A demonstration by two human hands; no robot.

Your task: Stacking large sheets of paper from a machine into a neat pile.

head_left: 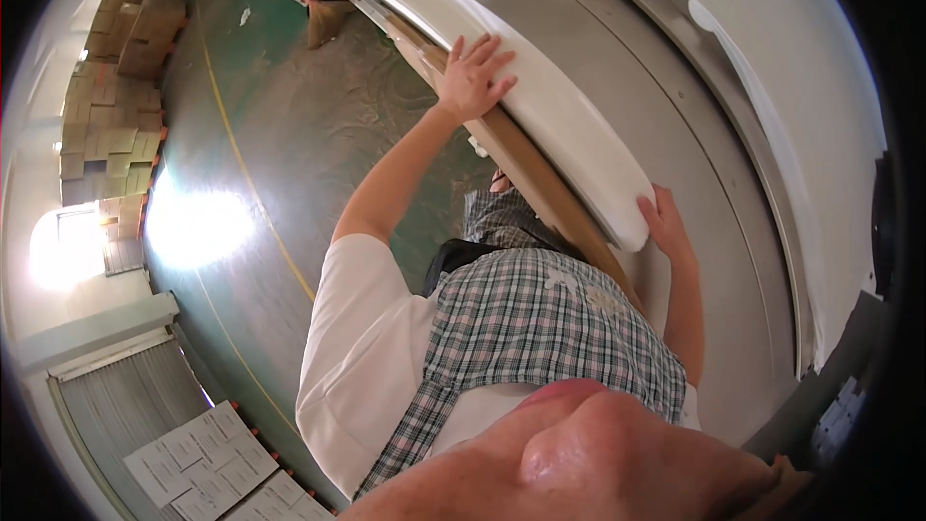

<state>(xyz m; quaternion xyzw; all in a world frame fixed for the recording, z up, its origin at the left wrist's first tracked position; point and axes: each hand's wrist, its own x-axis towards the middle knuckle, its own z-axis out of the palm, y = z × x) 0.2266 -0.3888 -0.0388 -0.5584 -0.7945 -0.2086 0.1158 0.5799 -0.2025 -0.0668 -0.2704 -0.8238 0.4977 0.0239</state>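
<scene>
A long, smooth white piece with a rounded end (569,125), like a roll or a folded sheet, lies along the near edge of a grey worktop (666,135). My left hand (475,77) rests on it farther along, palm down with the fingers spread. At its near end is my right hand (666,222), touching the rounded tip. Its thumb and a finger are stretched out; the other fingers are hidden. Beneath the white piece, a brown edge strip (540,174) runs in front of my checked apron (521,318).
Stacked cardboard boxes (111,125) line the far left wall. White cartons (203,463) stand at the lower left. Yellow lines mark the green floor (280,135), and a brown sack (328,21) is beyond the worktop. A pale raised machine part (791,116) borders the right side.
</scene>
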